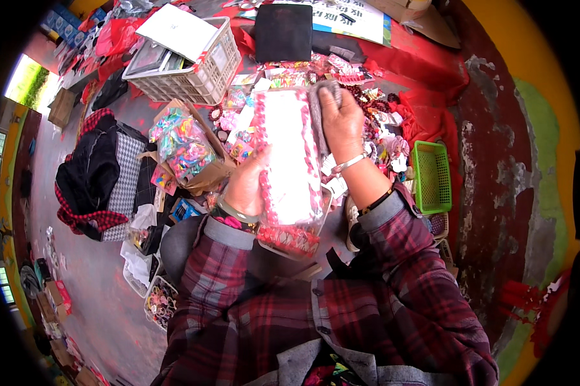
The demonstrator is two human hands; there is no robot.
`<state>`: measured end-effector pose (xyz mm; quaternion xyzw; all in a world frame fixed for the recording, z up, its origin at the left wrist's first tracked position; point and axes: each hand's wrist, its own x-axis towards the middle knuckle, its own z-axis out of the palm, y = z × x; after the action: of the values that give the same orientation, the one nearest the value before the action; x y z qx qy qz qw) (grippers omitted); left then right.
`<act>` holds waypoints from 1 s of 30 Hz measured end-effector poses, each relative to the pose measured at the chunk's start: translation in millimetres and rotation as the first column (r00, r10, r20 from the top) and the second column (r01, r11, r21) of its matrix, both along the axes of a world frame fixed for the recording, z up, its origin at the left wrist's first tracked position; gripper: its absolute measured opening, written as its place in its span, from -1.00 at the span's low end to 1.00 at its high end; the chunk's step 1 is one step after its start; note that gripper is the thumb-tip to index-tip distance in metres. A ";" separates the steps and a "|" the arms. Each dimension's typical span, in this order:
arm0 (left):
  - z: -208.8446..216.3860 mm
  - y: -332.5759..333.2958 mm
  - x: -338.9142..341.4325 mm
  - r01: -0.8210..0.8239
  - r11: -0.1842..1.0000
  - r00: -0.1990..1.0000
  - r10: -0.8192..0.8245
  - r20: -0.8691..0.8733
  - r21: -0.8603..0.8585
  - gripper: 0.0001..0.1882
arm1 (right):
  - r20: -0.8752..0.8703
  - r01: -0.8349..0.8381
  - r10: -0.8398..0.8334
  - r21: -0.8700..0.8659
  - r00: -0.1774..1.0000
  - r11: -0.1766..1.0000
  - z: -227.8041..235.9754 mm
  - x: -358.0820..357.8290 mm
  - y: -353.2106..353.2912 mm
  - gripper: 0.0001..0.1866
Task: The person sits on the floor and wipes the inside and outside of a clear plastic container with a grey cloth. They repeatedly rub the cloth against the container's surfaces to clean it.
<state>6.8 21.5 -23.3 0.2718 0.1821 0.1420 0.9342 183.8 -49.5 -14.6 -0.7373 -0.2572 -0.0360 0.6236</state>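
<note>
A long white pack (290,154) with red-and-white twisted strands along both sides is held up before me; its middle is washed out by glare. It looks wrapped in clear plastic at the lower end. My left hand (246,186) is closed on its left edge, with most of the fingers hidden behind it. In my right hand (343,125) is a bunched grey cloth (317,112), pressed along the pack's upper right edge. Below the pack, a container with red patterned contents (290,239) sits close to my lap.
To the left stands a cardboard box (216,168) of colourful small bagged items. A white plastic crate (203,80) with papers is behind it. A green basket (432,177) lies at the right. Dark clothing (97,170) is heaped at far left. Beads and trinkets cover the red-clothed surface ahead.
</note>
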 end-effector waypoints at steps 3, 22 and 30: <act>6.9 9.5 -0.3 -0.135 0.990 0.991 0.134 0.011 0.035 -0.62 | -0.080 -0.166 0.188 0.220 0.979 0.961 8.5 8.8 -4.5 -0.72; 1.5 36.8 -12.1 -0.168 0.984 0.985 0.170 -0.035 0.064 -0.55 | 0.403 -0.588 0.818 -0.569 0.410 0.575 20.4 -80.5 -21.1 -0.43; 9.5 23.0 0.3 -0.248 0.968 0.953 0.250 0.172 -0.029 -0.59 | 0.204 -0.622 0.675 -0.269 0.709 0.735 0.3 -50.8 -7.9 -0.62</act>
<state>7.1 44.5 -13.8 0.2301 0.1331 0.2812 0.9221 133.0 -57.4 -14.2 -0.6388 -0.5905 0.1029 0.4823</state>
